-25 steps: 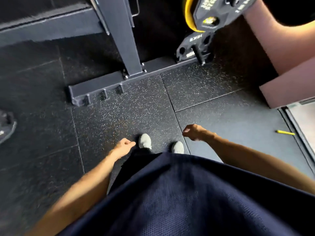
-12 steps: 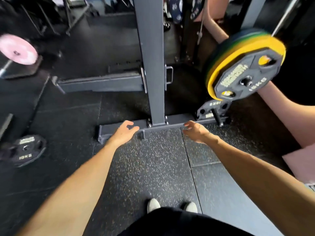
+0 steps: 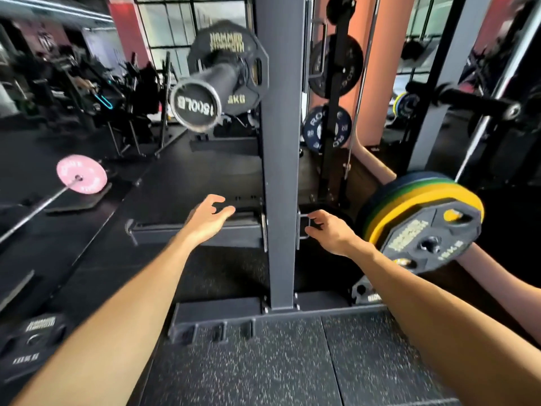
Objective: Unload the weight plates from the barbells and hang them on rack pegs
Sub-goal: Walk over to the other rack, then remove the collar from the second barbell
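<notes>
Both grips are released and hold nothing: my left hand [image 3: 209, 219] reaches forward with fingers spread and loosely bent, my right hand [image 3: 329, 231] does the same on the other side of the dark grey steel rack upright [image 3: 281, 159]. Above my left hand the black barbell sleeve end [image 3: 195, 106] reads "1500LB" upside down, and behind it sits one black multi-sided weight plate [image 3: 234, 51] with pale lettering too blurred to read and a mark that looks like "5KG". To my right hangs a stack of plates: a black grip plate [image 3: 430, 238] in front with yellow writing I cannot read, then one yellow [image 3: 421, 197], one green and one dark blue behind it. Behind the upright, a blue round plate [image 3: 314, 128] shows "RO" and "20". One pink plate [image 3: 81, 173] sits on a far bar, and one black plate [image 3: 32, 344] lies on the speckled rubber floor [image 3: 263, 364].
</notes>
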`<state>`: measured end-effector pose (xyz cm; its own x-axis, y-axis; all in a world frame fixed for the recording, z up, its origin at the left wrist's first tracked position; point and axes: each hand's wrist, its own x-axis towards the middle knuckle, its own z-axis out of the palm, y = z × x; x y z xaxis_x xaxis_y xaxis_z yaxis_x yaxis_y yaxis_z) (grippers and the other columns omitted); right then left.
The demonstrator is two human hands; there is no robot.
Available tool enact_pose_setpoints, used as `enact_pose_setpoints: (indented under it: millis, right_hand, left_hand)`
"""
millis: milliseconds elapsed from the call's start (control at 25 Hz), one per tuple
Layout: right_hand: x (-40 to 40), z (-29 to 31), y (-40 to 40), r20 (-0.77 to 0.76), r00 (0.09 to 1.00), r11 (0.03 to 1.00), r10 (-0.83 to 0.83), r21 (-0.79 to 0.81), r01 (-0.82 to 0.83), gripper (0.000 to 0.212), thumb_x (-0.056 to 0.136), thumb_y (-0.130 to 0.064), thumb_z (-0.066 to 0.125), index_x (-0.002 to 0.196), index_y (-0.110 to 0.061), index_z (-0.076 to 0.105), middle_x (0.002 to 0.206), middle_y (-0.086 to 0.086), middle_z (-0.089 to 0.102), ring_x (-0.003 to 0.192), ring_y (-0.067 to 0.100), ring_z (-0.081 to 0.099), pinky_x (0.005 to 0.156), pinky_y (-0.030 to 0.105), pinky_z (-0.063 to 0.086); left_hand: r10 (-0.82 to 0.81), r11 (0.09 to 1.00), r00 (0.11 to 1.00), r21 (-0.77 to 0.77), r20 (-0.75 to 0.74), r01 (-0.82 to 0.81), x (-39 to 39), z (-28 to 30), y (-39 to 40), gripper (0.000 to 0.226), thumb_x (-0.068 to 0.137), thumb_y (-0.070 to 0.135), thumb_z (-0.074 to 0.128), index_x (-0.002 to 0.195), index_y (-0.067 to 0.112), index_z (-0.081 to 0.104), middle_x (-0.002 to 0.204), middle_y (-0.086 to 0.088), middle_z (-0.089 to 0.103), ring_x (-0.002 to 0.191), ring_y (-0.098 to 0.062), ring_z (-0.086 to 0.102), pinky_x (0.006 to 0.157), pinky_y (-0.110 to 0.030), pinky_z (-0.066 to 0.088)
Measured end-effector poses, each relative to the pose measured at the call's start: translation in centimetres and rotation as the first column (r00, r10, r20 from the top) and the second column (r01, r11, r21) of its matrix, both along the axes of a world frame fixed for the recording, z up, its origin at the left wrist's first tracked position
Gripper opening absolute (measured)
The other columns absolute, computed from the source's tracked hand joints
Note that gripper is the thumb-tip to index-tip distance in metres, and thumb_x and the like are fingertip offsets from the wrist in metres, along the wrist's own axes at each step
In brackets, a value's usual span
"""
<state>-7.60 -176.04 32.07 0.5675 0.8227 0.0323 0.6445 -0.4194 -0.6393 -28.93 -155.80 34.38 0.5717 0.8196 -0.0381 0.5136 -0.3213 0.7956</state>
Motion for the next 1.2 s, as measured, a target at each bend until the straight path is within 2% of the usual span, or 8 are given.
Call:
enact_pose_setpoints:
  millis: [200,360,440,480,560,680,1000,1200]
  right_hand:
    - [1.2,7.8,3.4,0.117,0.993,0.994,0.007,0.106,-0.020,0.046,0.093,-0.026,0.058,0.136,-0.011,0.048,0.131,0.010,0.058,0.120,0.027,0.056,0.096,0.029,0.041]
    - [1.9,13.7,5.0,0.196,0.981,0.983,-0.002,0.178,-0.034,0.047,0.094,-0.028,0.058,0.136,-0.013,0.047,0.130,0.010,0.058,0.118,0.026,0.056,0.096,0.028,0.040]
    - [2.5,16.5,5.6,0.236,0.972,0.977,-0.002,0.210,-0.049,0.047,0.094,-0.028,0.057,0.137,-0.013,0.047,0.134,0.008,0.056,0.121,0.024,0.054,0.094,0.024,0.038]
    - [2.8,17.8,5.9,0.255,0.967,0.974,0.000,0.218,-0.057,0.047,0.094,-0.028,0.057,0.137,-0.013,0.047,0.135,0.007,0.056,0.122,0.024,0.054,0.094,0.024,0.038]
    - [3.3,19.9,6.6,0.293,0.956,0.969,0.002,0.235,-0.074,0.048,0.093,-0.030,0.058,0.137,-0.013,0.047,0.134,0.009,0.057,0.121,0.024,0.055,0.095,0.026,0.039]
    - [3.8,22.0,7.8,0.316,0.948,0.964,0.023,0.243,-0.104,0.047,0.094,-0.031,0.056,0.137,-0.015,0.046,0.133,0.010,0.056,0.119,0.025,0.055,0.093,0.026,0.039]
    - [4.3,25.8,13.9,0.362,0.932,0.962,0.005,0.252,-0.103,0.044,0.096,-0.034,0.052,0.135,-0.015,0.045,0.129,0.010,0.059,0.111,0.027,0.059,0.096,0.035,0.047]
    - [3.3,27.3,18.9,0.371,0.929,0.957,0.023,0.262,-0.128,0.037,0.096,-0.027,0.049,0.131,-0.014,0.050,0.117,0.008,0.064,0.087,0.024,0.060,0.073,0.029,0.046]
  left_hand:
    - [0.023,0.992,0.992,0.122,0.123,-0.038,0.3,8.0,3.0,0.043,0.086,0.058,0.056,0.124,0.040,0.049,0.131,0.000,0.054,0.115,-0.022,0.054,0.099,-0.040,0.042]
    - [-0.013,0.978,0.964,0.206,0.265,-0.043,0.7,13.7,3.1,0.058,0.084,0.041,0.066,0.135,0.018,0.048,0.133,-0.007,0.050,0.129,-0.027,0.046,0.101,-0.030,0.037]
    - [0.001,0.992,0.943,0.122,0.331,-0.044,0.7,16.6,3.1,0.063,0.088,0.026,0.064,0.141,0.001,0.040,0.143,-0.015,0.043,0.133,-0.037,0.042,0.101,-0.029,0.035]
    - [0.011,0.996,0.929,0.078,0.370,-0.043,1.0,17.7,3.7,0.069,0.086,0.032,0.062,0.142,0.000,0.039,0.145,-0.018,0.043,0.133,-0.039,0.043,0.104,-0.032,0.037]
    - [-0.002,0.985,0.940,0.164,0.342,-0.058,1.2,19.7,4.2,0.069,0.083,0.048,0.060,0.139,0.009,0.045,0.134,-0.018,0.055,0.123,-0.037,0.053,0.105,-0.044,0.042]
    - [0.064,0.923,0.970,0.356,0.233,-0.146,1.4,20.9,5.5,0.049,0.091,0.051,0.054,0.133,0.026,0.047,0.109,-0.004,0.064,0.104,-0.025,0.061,0.094,-0.040,0.047]
    - [-0.016,0.909,0.982,0.411,0.186,-0.063,5.0,22.7,11.3,0.035,0.094,0.045,0.050,0.124,0.026,0.053,0.112,0.001,0.060,0.102,-0.021,0.058,0.088,-0.033,0.045]
    - [-0.104,0.908,0.988,0.417,0.112,0.048,7.4,23.1,14.6,0.028,0.099,0.044,0.040,0.115,0.026,0.055,0.108,0.000,0.063,0.099,-0.021,0.063,0.087,-0.038,0.051]
